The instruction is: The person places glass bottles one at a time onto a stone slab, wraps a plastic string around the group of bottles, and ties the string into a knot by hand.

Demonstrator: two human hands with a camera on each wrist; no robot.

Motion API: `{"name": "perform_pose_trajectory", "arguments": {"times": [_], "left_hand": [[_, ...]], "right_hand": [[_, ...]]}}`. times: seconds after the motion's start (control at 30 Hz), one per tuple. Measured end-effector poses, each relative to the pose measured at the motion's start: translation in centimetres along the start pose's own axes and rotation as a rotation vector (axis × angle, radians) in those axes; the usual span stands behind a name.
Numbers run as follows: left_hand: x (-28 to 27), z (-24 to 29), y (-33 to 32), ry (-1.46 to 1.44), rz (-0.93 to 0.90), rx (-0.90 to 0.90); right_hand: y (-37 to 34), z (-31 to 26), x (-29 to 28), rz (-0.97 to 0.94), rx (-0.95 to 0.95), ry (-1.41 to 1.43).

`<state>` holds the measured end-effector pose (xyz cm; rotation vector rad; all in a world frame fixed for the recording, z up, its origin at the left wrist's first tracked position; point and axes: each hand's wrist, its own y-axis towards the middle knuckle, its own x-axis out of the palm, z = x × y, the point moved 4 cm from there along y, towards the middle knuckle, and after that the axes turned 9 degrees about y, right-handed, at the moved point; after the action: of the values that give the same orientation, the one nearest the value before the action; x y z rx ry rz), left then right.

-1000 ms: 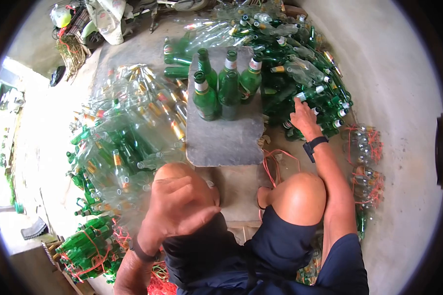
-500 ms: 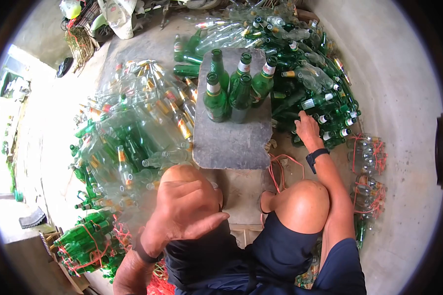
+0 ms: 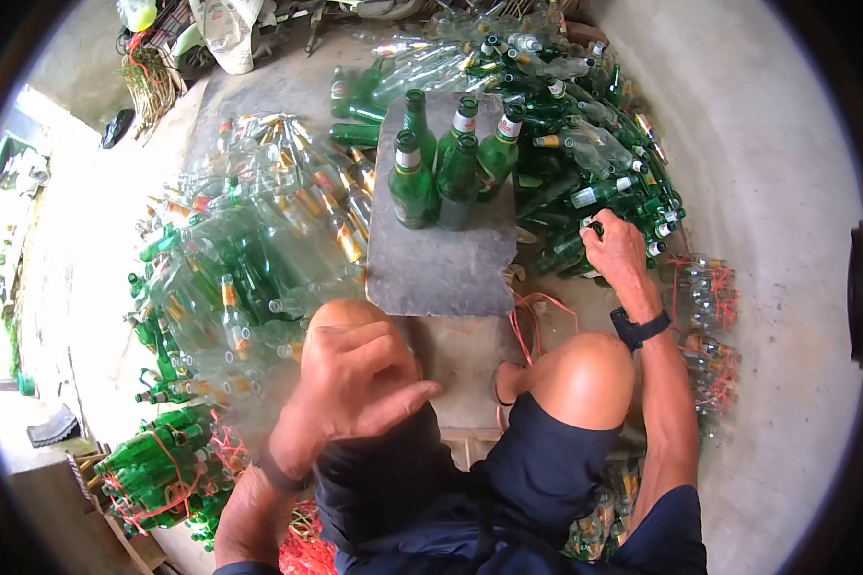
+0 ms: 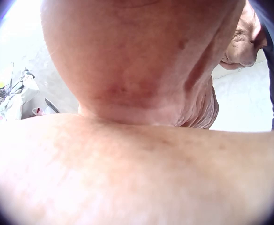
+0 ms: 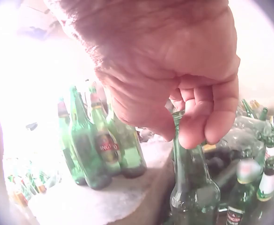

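In the right wrist view my right hand [image 5: 174,70] pinches the neck of a green glass beer bottle [image 5: 194,194] between thumb and fingers. The bottle stands nearly upright beside the grey board [image 3: 441,278]. From the head view, this right hand [image 3: 618,254] is at the near edge of a heap of green bottles [image 3: 604,196], right of the board. Several green beer bottles [image 3: 410,192] stand upright together on the board's far half. My left hand [image 3: 360,383] lies over the left knee, fingers loosely curled, holding nothing.
Clear bottles with gold labels [image 3: 292,216] lie heaped on the left. Bundles of green bottles [image 3: 158,465] tied with red string sit at lower left, and tied clear bottles [image 3: 708,292] line the right wall. Loose red string [image 3: 542,307] trails beside the board's near right corner.
My right hand has moved from reaching into the heap to holding a green bottle by its neck, slightly nearer me. The left hand stays over the knee. The head view has shifted slightly.
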<state>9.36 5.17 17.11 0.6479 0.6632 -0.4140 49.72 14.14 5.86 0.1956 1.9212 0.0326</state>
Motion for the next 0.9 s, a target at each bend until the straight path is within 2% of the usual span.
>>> {"name": "perform_pose_trajectory", "arguments": {"times": [0.1,0.23,0.33,0.4,0.47,0.53,0.63,0.9], "left_hand": [[0.1,0.2,-0.1,-0.010,0.007,-0.001],[0.0,0.6,-0.1,-0.023,0.003,-0.026],[0.2,0.4,-0.2,-0.046,-0.005,-0.036],[0.1,0.6,-0.1,-0.047,-0.005,-0.042],[0.0,0.6,-0.2,-0.050,-0.007,-0.049],[0.0,0.5,-0.3,-0.045,-0.010,-0.048],[-0.1,0.4,-0.3,-0.054,-0.004,-0.057],[-0.2,0.3,-0.3,-0.060,-0.001,-0.072]], "right_hand": [[-0.3,-3.6,-4.4,0.060,-0.067,0.115],[0.0,-7.6,-7.4,0.080,-0.108,0.145],[1.0,-8.9,-7.1,0.107,-0.170,0.187],[1.6,-9.7,-6.7,0.090,-0.144,0.202],[2.5,-10.3,-5.9,0.140,-0.240,0.215],[3.2,-11.2,-5.4,0.103,-0.202,0.208],[4.2,-12.0,-4.4,0.145,-0.271,0.220],[4.9,-13.8,-2.8,0.106,-0.264,0.218]]}}
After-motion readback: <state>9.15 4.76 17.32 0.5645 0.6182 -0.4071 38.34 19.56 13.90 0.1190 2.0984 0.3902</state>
